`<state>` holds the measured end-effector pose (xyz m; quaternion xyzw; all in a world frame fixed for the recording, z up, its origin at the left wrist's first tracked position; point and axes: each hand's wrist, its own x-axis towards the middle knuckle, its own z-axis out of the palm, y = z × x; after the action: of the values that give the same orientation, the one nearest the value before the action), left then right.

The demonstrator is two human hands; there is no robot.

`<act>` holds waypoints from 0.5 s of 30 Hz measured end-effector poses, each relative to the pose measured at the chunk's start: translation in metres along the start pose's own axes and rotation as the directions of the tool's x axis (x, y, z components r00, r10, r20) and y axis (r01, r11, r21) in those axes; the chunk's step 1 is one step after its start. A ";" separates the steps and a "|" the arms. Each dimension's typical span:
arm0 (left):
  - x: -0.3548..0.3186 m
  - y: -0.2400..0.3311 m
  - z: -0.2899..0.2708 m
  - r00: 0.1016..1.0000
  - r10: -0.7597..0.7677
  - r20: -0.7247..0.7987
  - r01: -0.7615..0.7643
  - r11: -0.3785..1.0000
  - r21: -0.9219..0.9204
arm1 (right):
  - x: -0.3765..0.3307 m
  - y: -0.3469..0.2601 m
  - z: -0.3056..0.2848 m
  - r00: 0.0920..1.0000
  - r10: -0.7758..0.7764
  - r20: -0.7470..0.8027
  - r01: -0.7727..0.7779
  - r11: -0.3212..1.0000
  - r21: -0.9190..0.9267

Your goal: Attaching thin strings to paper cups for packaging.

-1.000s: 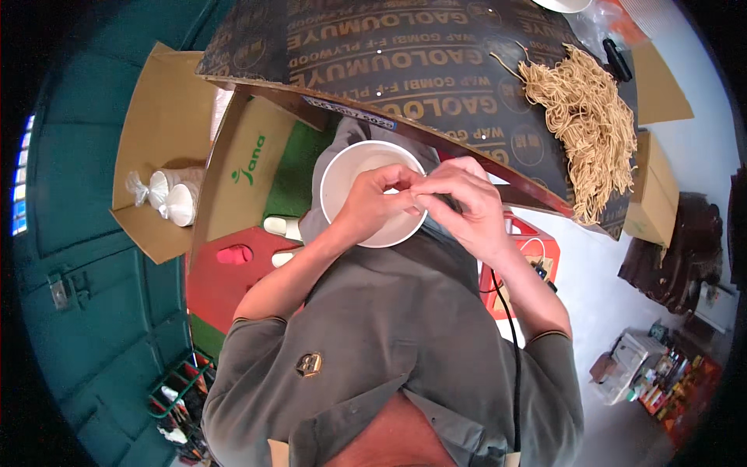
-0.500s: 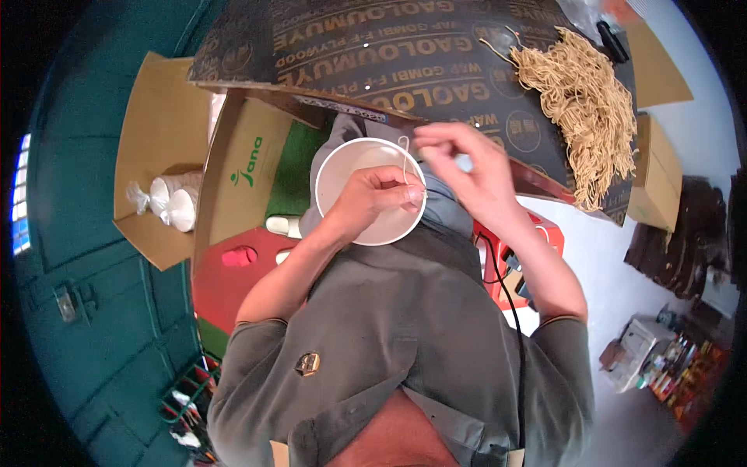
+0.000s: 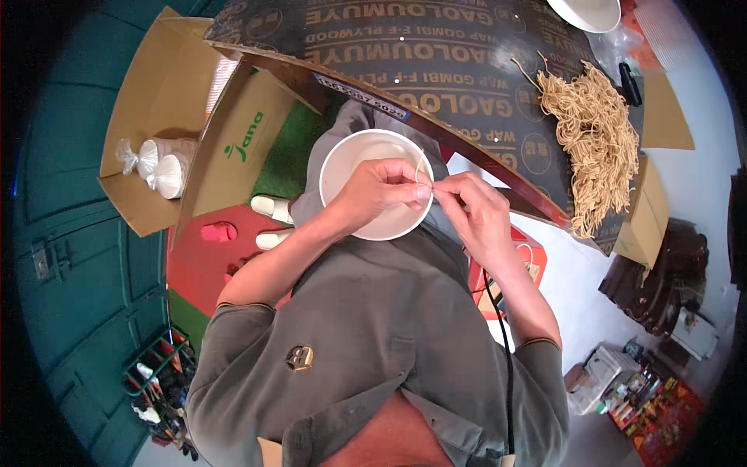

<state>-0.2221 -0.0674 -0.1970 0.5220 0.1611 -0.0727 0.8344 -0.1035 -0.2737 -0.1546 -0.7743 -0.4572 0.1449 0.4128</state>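
Over a white bucket [image 3: 333, 173] between my legs, both hands meet at the fingertips. My left hand [image 3: 387, 191] is closed in a pinch on a thin beige cord [image 3: 421, 162], part of which sticks up above the fingers. My right hand [image 3: 478, 212] pinches at the same spot, its thumb and forefinger touching the cord near the left fingertips. The exact tip between the fingers is too small to make out. A tangled pile of beige cords [image 3: 589, 144] lies on the dark printed plywood board [image 3: 443, 74], at its right side.
The board's edge [image 3: 475, 159] runs just beyond my hands. A white bowl [image 3: 587, 12] stands at the far right, near a black object [image 3: 629, 84]. On the left, an open carton [image 3: 156, 86] holds plastic-wrapped bundles [image 3: 167, 175]. White slippers [image 3: 272, 208] show below. A black cable [image 3: 507, 350] hangs along my right side.
My right hand, raised and blurred before, has come down to the cord at the left fingertips. The view has shifted, bringing the white bowl into sight at the top right.
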 end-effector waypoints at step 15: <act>0.000 0.002 0.003 1.000 -0.014 -0.010 0.014 0.999 -0.039 | -0.002 -0.002 0.003 0.987 -0.159 0.023 0.160 0.972 -0.171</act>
<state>-0.2214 -0.0693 -0.1944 0.5048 0.1706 -0.0727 0.8431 -0.1075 -0.2731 -0.1552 -0.7672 -0.5306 0.0748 0.3526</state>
